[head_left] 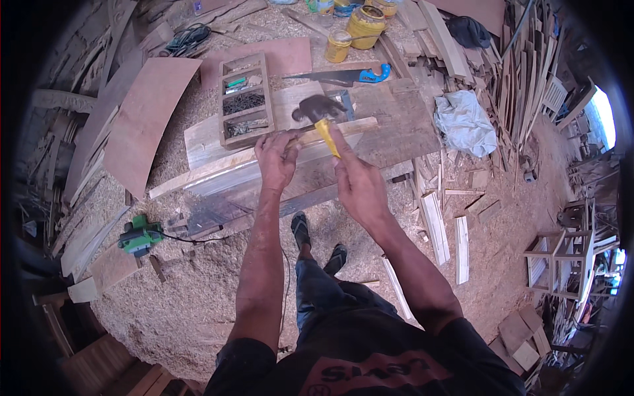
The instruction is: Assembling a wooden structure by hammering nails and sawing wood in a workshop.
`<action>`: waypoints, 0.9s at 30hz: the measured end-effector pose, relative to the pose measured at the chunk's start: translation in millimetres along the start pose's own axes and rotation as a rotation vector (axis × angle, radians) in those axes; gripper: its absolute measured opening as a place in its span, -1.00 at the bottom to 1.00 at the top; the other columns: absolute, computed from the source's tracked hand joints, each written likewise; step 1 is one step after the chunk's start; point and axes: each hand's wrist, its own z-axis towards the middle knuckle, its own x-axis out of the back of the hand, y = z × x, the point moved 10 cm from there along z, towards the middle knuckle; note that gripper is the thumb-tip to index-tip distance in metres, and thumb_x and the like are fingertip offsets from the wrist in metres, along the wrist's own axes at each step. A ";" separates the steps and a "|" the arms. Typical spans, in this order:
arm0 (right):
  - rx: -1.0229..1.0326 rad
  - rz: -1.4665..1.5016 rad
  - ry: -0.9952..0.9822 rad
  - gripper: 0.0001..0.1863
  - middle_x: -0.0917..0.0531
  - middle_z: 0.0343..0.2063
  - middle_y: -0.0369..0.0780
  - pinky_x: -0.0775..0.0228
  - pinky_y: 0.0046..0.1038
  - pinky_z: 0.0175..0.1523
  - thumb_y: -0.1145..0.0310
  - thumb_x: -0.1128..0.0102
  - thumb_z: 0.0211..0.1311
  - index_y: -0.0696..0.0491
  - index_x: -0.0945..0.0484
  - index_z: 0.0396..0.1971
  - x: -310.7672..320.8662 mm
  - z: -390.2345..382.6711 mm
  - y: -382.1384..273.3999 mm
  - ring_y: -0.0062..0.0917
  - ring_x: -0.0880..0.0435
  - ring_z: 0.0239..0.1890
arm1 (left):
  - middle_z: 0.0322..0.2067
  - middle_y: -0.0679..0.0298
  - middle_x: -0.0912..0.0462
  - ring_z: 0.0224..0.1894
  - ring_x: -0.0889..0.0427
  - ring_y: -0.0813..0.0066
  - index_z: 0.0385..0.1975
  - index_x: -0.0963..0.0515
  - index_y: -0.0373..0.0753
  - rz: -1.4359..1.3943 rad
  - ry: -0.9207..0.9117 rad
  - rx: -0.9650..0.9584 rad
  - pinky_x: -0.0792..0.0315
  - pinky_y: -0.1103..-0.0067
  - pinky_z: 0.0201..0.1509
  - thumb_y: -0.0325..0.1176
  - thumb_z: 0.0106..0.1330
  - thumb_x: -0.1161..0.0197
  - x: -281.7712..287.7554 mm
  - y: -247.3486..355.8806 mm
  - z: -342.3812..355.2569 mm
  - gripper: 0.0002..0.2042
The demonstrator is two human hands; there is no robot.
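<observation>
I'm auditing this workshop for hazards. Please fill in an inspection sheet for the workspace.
Surface: low wooden bench, crowded with boards.
Work things: yellow-handled hammer, its head blurred; long wooden strip; divided box of small dark pieces.
Clutter: saw, yellow tubs, crumpled pale sheet.
Hands: right hand grips the hammer; left hand at the strip, anything pinched unclear.
Cables: dark cord at the green power tool.
Surroundings: shavings-covered floor, piled planks at right.

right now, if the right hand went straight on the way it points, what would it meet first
Probably the long, narrow, pale wooden strip: the right hand, gripping a yellow-handled hammer with a dark head, points toward it. Depth is unclear, so the hand could pass above.
</observation>
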 end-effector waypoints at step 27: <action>-0.051 -0.301 -0.045 -0.23 -0.68 -0.51 0.00 -0.57 0.02 -0.36 0.33 -0.05 0.44 -0.38 0.03 0.56 -31.2 -11.1 61.4 -0.05 -0.70 -0.50 | -0.04 0.13 -0.53 0.09 -0.47 0.15 0.08 -0.54 -0.21 0.621 -0.135 -0.055 -0.29 0.24 0.18 -0.03 0.21 -0.40 42.2 -27.1 -3.9 -0.47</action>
